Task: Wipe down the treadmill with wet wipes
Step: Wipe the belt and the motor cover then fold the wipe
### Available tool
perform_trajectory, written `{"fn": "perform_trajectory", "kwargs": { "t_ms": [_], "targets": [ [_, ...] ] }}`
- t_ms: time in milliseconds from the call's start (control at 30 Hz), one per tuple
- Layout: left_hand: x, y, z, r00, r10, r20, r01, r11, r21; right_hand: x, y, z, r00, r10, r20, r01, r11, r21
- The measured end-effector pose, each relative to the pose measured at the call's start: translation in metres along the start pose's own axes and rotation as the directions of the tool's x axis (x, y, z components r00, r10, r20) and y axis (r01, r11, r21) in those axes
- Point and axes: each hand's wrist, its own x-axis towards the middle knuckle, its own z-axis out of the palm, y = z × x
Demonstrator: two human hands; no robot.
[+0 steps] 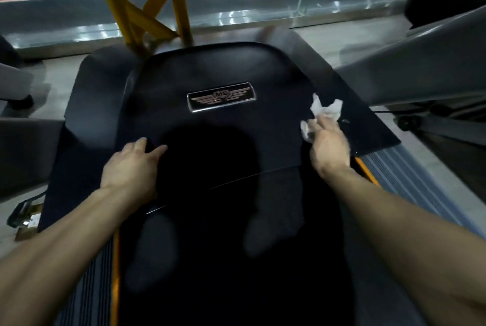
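Note:
The treadmill's black motor cover (215,68) fills the middle of the view, with a winged metal badge (221,97) on it and the dark belt (236,260) below. My right hand (330,144) presses a crumpled white wet wipe (324,111) onto the cover's right side, fingers over the wipe. My left hand (131,165) rests flat on the cover's left part, fingers spread, holding nothing.
Yellow steel posts (147,4) rise behind the cover, before a metal sill and glass wall. A grey upright (420,62) of the treadmill slants at right. Ribbed side rails with orange strips (366,170) flank the belt. Grey machine parts (15,81) stand at left.

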Motion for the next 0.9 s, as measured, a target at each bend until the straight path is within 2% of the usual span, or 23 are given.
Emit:
{"fn": "perform_trajectory", "kwargs": {
  "t_ms": [33, 67, 133, 200, 267, 333, 400, 433, 467, 500, 567, 600, 633, 767, 800, 900],
  "targets": [
    [-0.001, 0.009, -0.001, 0.999, 0.038, 0.013, -0.038, 0.999, -0.028, -0.004, 0.014, -0.005, 0.996, 0.083, -0.024, -0.084, 0.993, -0.084],
    [-0.002, 0.019, -0.001, 0.996, 0.078, 0.033, -0.076, 0.996, -0.039, -0.012, 0.012, -0.007, 1.000, 0.029, -0.011, -0.030, 0.984, -0.176],
    [0.001, 0.033, 0.005, 0.986, 0.152, 0.061, -0.151, 0.988, -0.018, -0.032, -0.017, -0.001, 0.985, -0.164, 0.055, 0.172, 0.963, -0.210],
    [0.001, 0.042, 0.015, 0.979, 0.182, 0.090, -0.184, 0.983, 0.016, -0.046, -0.057, 0.010, 0.916, -0.391, 0.083, 0.399, 0.909, -0.119],
    [0.002, 0.046, 0.021, 0.979, 0.177, 0.097, -0.183, 0.982, 0.050, -0.051, -0.087, 0.032, 0.824, -0.561, 0.080, 0.565, 0.824, -0.040],
    [0.008, 0.048, 0.022, 0.979, 0.175, 0.099, -0.182, 0.982, 0.060, -0.050, -0.096, 0.051, 0.739, -0.655, 0.155, 0.668, 0.742, -0.049],
    [0.014, 0.051, 0.019, 0.980, 0.171, 0.102, -0.175, 0.984, 0.036, -0.047, -0.086, 0.044, 0.735, -0.669, 0.111, 0.677, 0.730, -0.091],
    [0.017, 0.052, 0.019, 0.982, 0.161, 0.102, -0.164, 0.986, 0.021, -0.044, -0.066, 0.034, 0.762, -0.644, 0.072, 0.645, 0.745, -0.171],
    [0.019, 0.053, 0.020, 0.984, 0.151, 0.099, -0.153, 0.988, 0.009, -0.037, -0.037, 0.022, 0.806, -0.582, 0.111, 0.590, 0.774, -0.228],
    [0.020, 0.054, 0.022, 0.985, 0.144, 0.096, -0.145, 0.989, 0.002, -0.031, -0.002, 0.008, 0.865, -0.481, 0.142, 0.501, 0.812, -0.299],
    [0.020, 0.056, 0.028, 0.988, 0.137, 0.077, -0.138, 0.990, 0.003, -0.030, 0.066, -0.037, 0.978, -0.140, 0.151, 0.196, 0.857, -0.476],
    [0.020, 0.057, 0.030, 0.989, 0.134, 0.069, -0.135, 0.991, 0.014, -0.037, 0.090, -0.058, 0.991, -0.036, 0.126, 0.102, 0.815, -0.570],
    [0.020, 0.057, 0.031, 0.989, 0.129, 0.071, -0.131, 0.991, 0.027, -0.047, 0.108, -0.067, 0.995, -0.052, 0.091, 0.097, 0.786, -0.610],
    [0.024, 0.062, 0.025, 0.990, 0.092, 0.108, -0.093, 0.996, 0.008, -0.098, 0.087, -0.086, 0.971, -0.140, 0.195, 0.226, 0.808, -0.544],
    [0.025, 0.064, 0.022, 0.989, 0.096, 0.112, -0.096, 0.995, -0.004, -0.105, 0.075, -0.086, 0.950, -0.174, 0.258, 0.290, 0.797, -0.530],
    [0.024, 0.077, 0.012, 0.986, 0.161, 0.047, -0.161, 0.987, -0.001, -0.114, 0.058, -0.069, 0.848, -0.416, 0.329, 0.528, 0.725, -0.442]
  ]
}}
